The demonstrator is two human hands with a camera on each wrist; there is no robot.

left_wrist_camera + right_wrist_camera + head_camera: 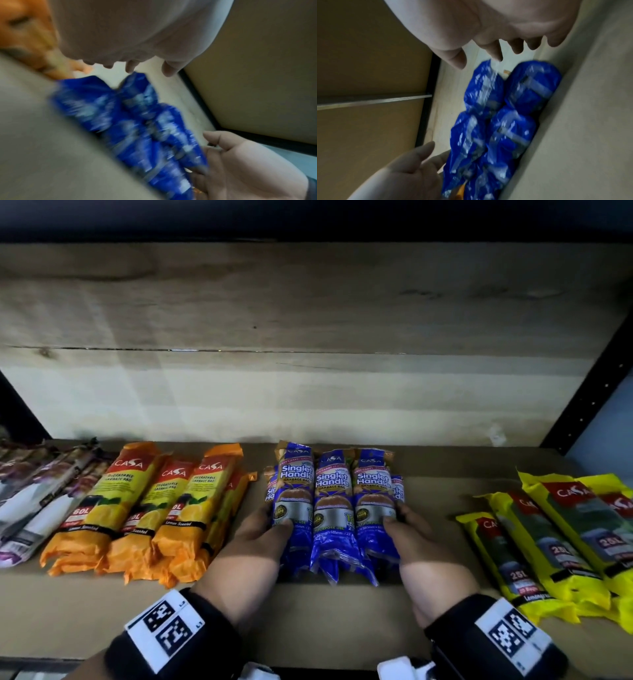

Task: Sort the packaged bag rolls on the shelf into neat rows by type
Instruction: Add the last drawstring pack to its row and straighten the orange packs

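Observation:
Several blue "Singlet Handle" garbage bag rolls [334, 501] lie stacked lengthwise mid-shelf, three on top and more beneath. My left hand [274, 518] rests against the stack's left side, thumb lying on the top left roll. Against the right side is my right hand [397, 518], its thumb on the top right roll. The left wrist view, blurred, shows the blue rolls [137, 128] below my left hand [137, 67], whose fingers are spread and relaxed, with my right hand [240, 162] touching their far edge. From the right wrist, the blue rolls [505, 115] lie between my right hand [505, 54] and left hand [411, 169].
Orange lemon-scented packs [144, 508] lie left of the blue stack, with purple and white packs [34, 501] further left. Yellow 25L packs [561, 535] lie at the right. The brown shelf board [342, 621] has bare gaps between groups. A black upright [589, 405] stands at the back right.

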